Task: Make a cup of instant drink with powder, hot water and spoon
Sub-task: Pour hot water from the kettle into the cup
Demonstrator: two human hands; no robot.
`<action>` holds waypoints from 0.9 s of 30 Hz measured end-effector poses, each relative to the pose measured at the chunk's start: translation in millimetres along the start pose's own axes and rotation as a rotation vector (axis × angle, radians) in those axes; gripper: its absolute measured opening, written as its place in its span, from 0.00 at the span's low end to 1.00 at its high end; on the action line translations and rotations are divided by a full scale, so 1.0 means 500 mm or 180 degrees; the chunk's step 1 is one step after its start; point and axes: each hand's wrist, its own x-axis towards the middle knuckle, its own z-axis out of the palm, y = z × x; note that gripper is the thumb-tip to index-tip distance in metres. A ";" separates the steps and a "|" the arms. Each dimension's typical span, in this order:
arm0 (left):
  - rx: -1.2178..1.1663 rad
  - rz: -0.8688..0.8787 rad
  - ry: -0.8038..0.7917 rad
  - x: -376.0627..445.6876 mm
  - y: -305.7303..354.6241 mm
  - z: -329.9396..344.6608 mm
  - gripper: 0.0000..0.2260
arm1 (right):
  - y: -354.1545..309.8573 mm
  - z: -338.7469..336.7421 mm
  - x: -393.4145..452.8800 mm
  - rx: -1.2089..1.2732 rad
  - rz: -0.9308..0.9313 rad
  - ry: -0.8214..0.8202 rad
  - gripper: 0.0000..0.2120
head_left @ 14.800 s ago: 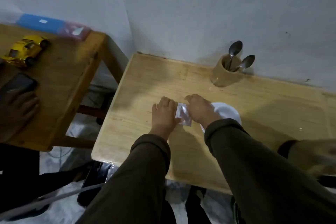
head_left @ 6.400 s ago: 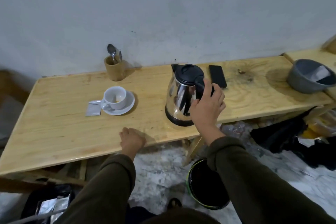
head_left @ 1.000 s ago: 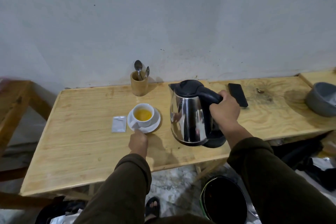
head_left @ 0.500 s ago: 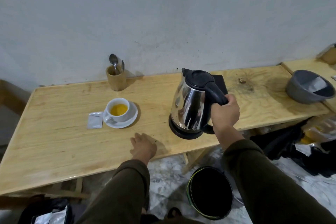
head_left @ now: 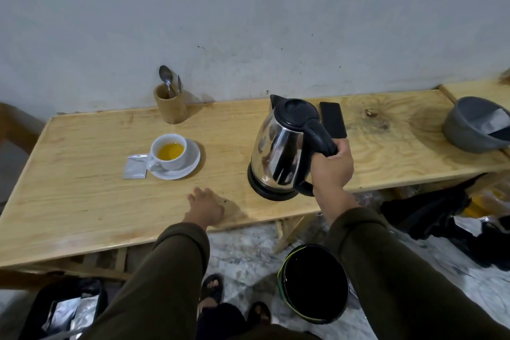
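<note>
A white cup (head_left: 170, 152) holding yellow liquid stands on a white saucer (head_left: 190, 167) on the wooden table (head_left: 82, 201). A silver powder sachet (head_left: 134, 166) lies flat just left of the saucer. The steel kettle (head_left: 278, 152) with black lid and handle sits on its black base at the table's middle right. My right hand (head_left: 332, 167) is shut on the kettle's handle. My left hand (head_left: 205, 205) rests flat on the table's front edge with fingers apart, holding nothing. Two spoons (head_left: 166, 78) stand in a wooden holder (head_left: 169, 105) by the wall.
A black phone (head_left: 333, 120) lies behind the kettle. A grey bowl (head_left: 476, 125) sits at the far right. Under the table stand a black bucket (head_left: 314, 283) and dark bags (head_left: 430, 212). Foil packets (head_left: 71, 313) lie on the floor at lower left.
The kettle has gone from beside the cup to its base on the right, my right hand still on the handle. My left hand left the saucer and now lies at the table edge.
</note>
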 end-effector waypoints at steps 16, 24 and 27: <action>-0.0064 -0.0064 0.0059 -0.005 0.002 0.004 0.31 | 0.028 -0.005 0.002 -0.0304 -0.0289 -0.0278 0.14; -0.0648 -0.0055 0.0417 -0.035 -0.017 -0.014 0.19 | 0.026 -0.006 -0.001 -0.1043 -0.0750 -0.0288 0.16; -0.1004 -0.0061 0.0420 -0.043 -0.042 -0.034 0.20 | 0.003 0.008 -0.028 -0.1336 -0.1441 -0.0135 0.24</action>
